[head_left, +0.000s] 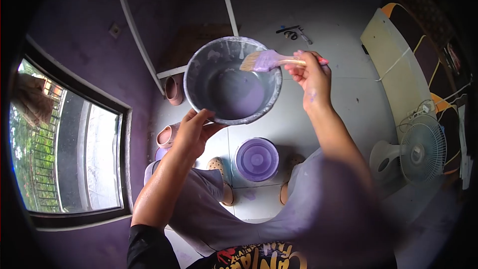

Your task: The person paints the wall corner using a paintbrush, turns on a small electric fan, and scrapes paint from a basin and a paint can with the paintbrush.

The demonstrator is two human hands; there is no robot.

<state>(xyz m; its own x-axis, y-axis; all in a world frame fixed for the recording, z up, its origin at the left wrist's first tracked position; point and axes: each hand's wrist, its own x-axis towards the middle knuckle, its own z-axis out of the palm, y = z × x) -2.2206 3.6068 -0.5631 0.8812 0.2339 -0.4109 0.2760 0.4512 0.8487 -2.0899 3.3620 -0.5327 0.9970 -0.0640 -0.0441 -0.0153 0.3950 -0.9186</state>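
While the left hand (191, 130) holds a basin (205, 72), the right hand (314, 75) a brush (268, 62), tiles (334, 100) adjoin purple walls (82, 30).

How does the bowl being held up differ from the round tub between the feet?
The grey basin is held up by its rim in the left hand, while the purple tub stands on the floor. The basin is grey with pale smears on its wall; the tub looks purple throughout. The basin looks wider, though it is also nearer the camera. Both are round.
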